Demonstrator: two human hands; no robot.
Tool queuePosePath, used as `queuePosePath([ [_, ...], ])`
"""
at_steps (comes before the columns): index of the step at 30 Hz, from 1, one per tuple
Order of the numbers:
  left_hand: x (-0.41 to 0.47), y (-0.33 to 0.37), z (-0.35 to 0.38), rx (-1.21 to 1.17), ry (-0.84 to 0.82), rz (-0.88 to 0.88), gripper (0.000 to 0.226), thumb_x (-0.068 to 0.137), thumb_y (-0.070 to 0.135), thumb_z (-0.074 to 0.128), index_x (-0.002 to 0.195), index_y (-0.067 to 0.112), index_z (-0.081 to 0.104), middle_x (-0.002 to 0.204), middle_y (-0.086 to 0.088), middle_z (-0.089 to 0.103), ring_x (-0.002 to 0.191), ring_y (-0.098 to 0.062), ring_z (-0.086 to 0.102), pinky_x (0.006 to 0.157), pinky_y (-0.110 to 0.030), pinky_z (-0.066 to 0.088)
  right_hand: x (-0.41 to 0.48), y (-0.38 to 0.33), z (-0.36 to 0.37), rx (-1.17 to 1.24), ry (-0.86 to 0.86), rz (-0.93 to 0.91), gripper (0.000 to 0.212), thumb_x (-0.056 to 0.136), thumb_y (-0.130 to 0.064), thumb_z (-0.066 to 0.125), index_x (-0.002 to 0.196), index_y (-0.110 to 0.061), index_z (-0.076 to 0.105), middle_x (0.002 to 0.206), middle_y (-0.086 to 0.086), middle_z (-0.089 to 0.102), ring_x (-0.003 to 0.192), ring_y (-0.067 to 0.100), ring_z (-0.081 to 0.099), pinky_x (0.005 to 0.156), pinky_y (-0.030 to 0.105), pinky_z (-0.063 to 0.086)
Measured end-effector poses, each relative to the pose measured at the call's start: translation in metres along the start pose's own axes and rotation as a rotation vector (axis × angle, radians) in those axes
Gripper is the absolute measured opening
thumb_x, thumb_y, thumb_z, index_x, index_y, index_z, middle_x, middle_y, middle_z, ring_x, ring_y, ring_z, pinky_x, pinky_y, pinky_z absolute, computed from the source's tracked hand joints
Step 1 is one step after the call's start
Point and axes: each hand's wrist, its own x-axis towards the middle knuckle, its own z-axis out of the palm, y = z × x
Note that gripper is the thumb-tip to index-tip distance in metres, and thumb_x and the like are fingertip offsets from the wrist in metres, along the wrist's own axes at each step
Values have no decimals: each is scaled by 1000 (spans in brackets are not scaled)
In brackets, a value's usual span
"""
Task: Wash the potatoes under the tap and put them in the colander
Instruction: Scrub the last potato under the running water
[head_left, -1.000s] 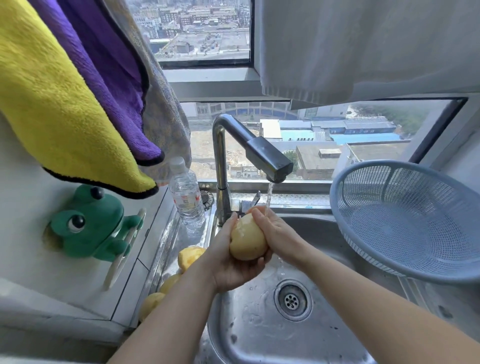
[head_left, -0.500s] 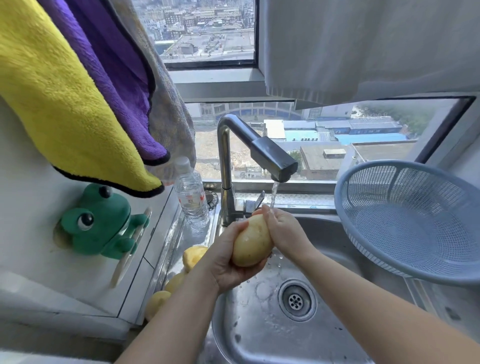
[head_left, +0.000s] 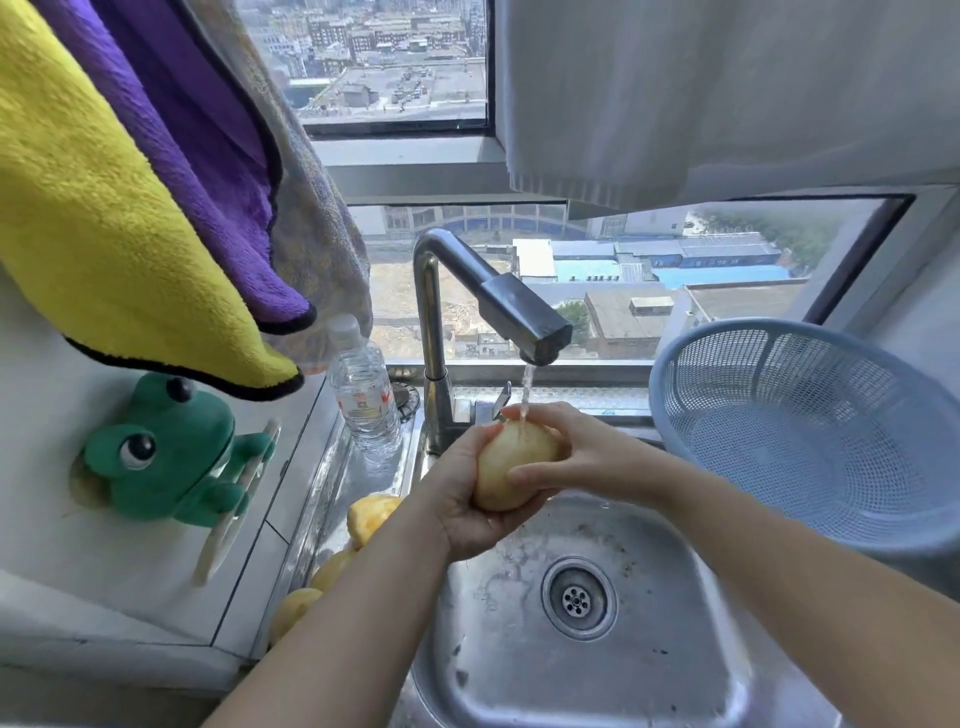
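A pale yellow potato (head_left: 506, 462) sits under the thin stream running from the tap (head_left: 519, 317), above the steel sink (head_left: 519, 670). My left hand (head_left: 462, 499) cups and grips it from below and the left. My right hand (head_left: 576, 457) wraps over its top and right side, thumb on the front. Three more potatoes lie on the sink's left ledge: one (head_left: 371, 514) near the bottle, one (head_left: 332, 569) behind my left forearm, one (head_left: 291, 610) closest to me. The blue plastic colander (head_left: 810, 436) stands at the right of the sink, with no potato visible inside.
A clear water bottle (head_left: 363, 400) stands left of the tap base. A green frog holder (head_left: 166, 452) is stuck to the left wall. Yellow and purple towels (head_left: 130, 208) hang over the left, a white cloth (head_left: 727, 93) over the window. The drain (head_left: 577, 597) is uncovered.
The potato has been turned in my hands under the stream. My right hand slid from the potato's far side over its top, its thumb now on the front.
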Motion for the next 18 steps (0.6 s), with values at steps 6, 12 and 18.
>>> queuePosePath([
  [6, 3, 2, 3, -5, 25, 17, 52, 88, 37, 61, 126, 2, 50, 100, -25, 63, 74, -32, 68, 60, -42, 59, 8, -7, 7, 56, 79, 0, 71, 63, -36, 85, 126, -21, 55, 117, 9, 61, 101, 21, 65, 87, 36, 57],
  [12, 0, 5, 9, 42, -32, 11, 40, 91, 35, 57, 111, 1, 55, 104, -27, 63, 80, -36, 67, 63, -40, 58, 8, -4, -11, 222, -30, 70, 75, 58, -28, 80, 129, -27, 55, 121, 12, 59, 104, 26, 66, 90, 46, 55],
  [18, -3, 12, 23, 100, -37, 21, 37, 92, 36, 54, 104, 1, 56, 90, -26, 66, 73, -38, 69, 62, -39, 58, 6, -13, -16, 97, 38, 29, 69, 59, -31, 74, 125, -30, 52, 114, 7, 60, 88, 18, 66, 74, 33, 58],
])
